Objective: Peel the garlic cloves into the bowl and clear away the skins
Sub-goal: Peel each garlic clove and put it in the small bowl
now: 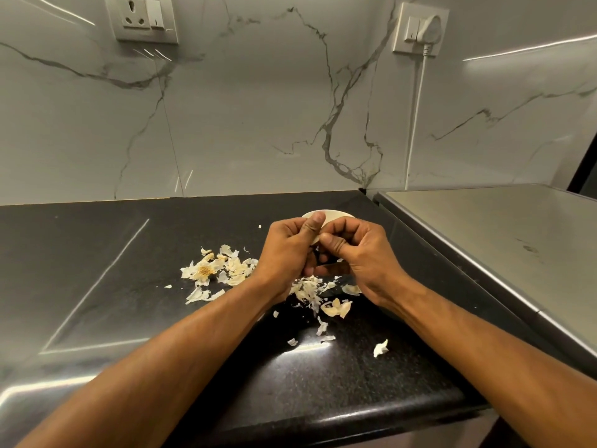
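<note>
both hands, left hand and right hand, curl together pinching 1 garlic clove before the bowl, skins scattered on the counter.

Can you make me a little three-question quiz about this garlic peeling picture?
1. True or false: the papery pale garlic skins lie on the black speckled stone counter.
2. Where does the small round white bowl sit? A) behind the hands B) on the steel surface at the right C) near the counter's front edge
3. What do the left hand and right hand pinch between them?

Key: 1. True. 2. A. 3. A small pale piece, probably a garlic clove, mostly hidden by the fingers.
</note>
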The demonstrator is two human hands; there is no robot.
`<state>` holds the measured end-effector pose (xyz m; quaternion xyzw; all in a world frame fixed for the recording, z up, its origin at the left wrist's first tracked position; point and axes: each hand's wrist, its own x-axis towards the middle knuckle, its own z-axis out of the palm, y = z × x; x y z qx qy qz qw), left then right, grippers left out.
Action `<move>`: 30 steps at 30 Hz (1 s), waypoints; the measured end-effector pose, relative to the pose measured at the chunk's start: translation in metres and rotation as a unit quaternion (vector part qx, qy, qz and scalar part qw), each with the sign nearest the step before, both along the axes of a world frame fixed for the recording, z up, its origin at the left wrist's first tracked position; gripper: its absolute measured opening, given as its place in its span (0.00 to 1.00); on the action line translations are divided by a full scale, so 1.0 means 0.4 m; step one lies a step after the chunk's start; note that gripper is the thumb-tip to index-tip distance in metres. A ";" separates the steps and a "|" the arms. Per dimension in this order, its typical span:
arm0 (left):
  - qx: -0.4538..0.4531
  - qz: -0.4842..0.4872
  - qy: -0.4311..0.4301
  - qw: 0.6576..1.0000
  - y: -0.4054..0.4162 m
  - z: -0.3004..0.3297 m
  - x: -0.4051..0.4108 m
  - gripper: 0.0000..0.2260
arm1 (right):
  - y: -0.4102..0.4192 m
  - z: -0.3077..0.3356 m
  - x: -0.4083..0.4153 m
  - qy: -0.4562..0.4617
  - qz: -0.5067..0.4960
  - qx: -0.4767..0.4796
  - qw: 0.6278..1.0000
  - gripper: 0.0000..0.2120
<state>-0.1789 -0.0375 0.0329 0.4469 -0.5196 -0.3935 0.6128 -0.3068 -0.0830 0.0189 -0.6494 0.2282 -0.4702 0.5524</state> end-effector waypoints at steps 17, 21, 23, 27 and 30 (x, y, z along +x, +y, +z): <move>0.010 -0.049 -0.047 0.998 0.008 -0.003 0.055 0.04 | -0.028 -0.002 -0.031 0.006 -0.023 -0.024 0.999 0.04; 0.007 -0.025 -0.064 0.998 0.008 -0.004 0.054 0.03 | -0.019 0.003 -0.032 0.018 -0.039 -0.053 0.998 0.03; 0.008 -0.008 -0.070 0.997 0.004 -0.006 0.055 0.03 | -0.017 0.003 -0.031 0.020 -0.043 -0.055 0.997 0.03; 0.008 0.005 -0.107 0.994 0.003 -0.012 0.061 0.05 | -0.016 0.004 -0.029 0.018 -0.048 -0.033 0.998 0.05; -0.015 0.022 -0.155 0.988 0.003 -0.016 0.058 0.06 | -0.017 0.002 -0.028 0.022 -0.043 -0.016 0.999 0.05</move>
